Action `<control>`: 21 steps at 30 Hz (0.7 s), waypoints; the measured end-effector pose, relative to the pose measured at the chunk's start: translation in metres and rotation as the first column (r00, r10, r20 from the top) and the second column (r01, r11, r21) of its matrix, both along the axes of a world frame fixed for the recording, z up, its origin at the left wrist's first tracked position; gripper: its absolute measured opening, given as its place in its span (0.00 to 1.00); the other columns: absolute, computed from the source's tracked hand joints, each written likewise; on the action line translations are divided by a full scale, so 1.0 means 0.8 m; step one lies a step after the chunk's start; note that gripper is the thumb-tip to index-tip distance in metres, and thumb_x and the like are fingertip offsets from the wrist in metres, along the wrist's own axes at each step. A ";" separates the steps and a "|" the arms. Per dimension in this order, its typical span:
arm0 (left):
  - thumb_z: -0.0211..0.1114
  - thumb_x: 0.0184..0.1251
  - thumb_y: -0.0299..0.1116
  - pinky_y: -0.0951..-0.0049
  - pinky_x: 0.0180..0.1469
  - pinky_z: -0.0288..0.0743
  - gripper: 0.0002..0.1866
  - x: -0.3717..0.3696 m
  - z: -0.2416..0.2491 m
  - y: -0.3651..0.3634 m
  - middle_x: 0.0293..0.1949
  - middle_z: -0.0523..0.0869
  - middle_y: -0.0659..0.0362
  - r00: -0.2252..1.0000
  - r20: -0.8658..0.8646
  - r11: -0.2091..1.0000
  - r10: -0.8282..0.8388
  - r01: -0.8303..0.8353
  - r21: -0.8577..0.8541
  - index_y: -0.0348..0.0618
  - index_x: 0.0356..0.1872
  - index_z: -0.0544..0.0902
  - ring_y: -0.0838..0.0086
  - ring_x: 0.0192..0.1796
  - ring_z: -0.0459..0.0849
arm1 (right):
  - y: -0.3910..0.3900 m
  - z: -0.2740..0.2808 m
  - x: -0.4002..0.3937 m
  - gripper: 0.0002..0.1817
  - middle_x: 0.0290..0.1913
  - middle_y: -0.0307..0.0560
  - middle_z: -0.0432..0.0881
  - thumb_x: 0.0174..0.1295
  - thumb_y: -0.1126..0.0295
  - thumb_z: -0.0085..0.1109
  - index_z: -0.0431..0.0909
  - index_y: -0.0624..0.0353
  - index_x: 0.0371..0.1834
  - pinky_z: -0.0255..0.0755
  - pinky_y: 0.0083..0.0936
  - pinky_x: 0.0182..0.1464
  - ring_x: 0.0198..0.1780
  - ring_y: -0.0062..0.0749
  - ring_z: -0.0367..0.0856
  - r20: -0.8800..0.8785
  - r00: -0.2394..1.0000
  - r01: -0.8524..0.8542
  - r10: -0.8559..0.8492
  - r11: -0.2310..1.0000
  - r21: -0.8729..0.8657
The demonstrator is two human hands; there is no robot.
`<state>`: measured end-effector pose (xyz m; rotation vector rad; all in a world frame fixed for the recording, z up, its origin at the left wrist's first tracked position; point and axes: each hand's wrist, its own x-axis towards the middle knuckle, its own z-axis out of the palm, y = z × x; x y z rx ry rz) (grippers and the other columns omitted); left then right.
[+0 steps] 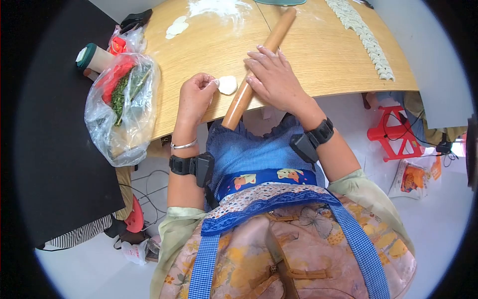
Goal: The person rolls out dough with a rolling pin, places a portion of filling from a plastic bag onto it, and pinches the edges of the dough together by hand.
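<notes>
A small round of white dough [228,85] lies on the wooden table near its front edge. The closed fingertips of my left hand [196,95] pinch its left rim. Just right of the dough, a long wooden rolling pin [240,105] slants from the table edge up to the back. My right hand [275,79] rests palm down across the middle of the pin, fingers stretched over it. The pin's near end juts past the table edge over the blue apron.
Flattened dough pieces [177,27] and scattered flour [219,7] are at the back left. A long row of dumplings [363,39] runs down the right side. A plastic bag with greens [122,107] sits at the left edge, beside a green-lidded container [94,57]. A red stool [396,133] stands beyond the table.
</notes>
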<state>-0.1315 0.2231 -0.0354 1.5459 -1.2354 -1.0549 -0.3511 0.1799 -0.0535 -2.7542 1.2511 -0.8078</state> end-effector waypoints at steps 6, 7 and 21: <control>0.68 0.65 0.32 0.76 0.29 0.71 0.10 -0.004 -0.008 -0.009 0.24 0.82 0.63 0.992 0.122 0.998 0.009 -0.002 -0.061 0.32 0.34 0.84 0.81 0.25 0.76 | 0.003 0.004 -0.001 0.27 0.70 0.51 0.71 0.75 0.52 0.41 0.74 0.59 0.65 0.46 0.57 0.77 0.78 0.45 0.57 0.000 1.000 0.023 -0.023 0.999 0.039; 0.69 0.64 0.32 0.75 0.31 0.73 0.11 -0.008 -0.007 -0.009 0.24 0.83 0.61 0.973 0.228 0.996 0.016 0.003 -0.086 0.32 0.34 0.84 0.79 0.26 0.77 | 0.002 0.004 0.001 0.27 0.70 0.51 0.71 0.75 0.52 0.41 0.74 0.59 0.65 0.47 0.57 0.77 0.78 0.46 0.57 0.003 1.000 0.026 -0.026 0.999 0.034; 0.65 0.69 0.27 0.78 0.34 0.77 0.06 -0.010 -0.001 0.002 0.36 0.85 0.61 0.911 -0.398 0.974 -0.111 0.020 -0.225 0.38 0.42 0.79 0.79 0.32 0.83 | 0.001 0.002 0.000 0.25 0.66 0.52 0.74 0.75 0.52 0.43 0.76 0.59 0.62 0.52 0.58 0.74 0.76 0.47 0.61 0.025 1.000 0.003 -0.003 1.000 0.003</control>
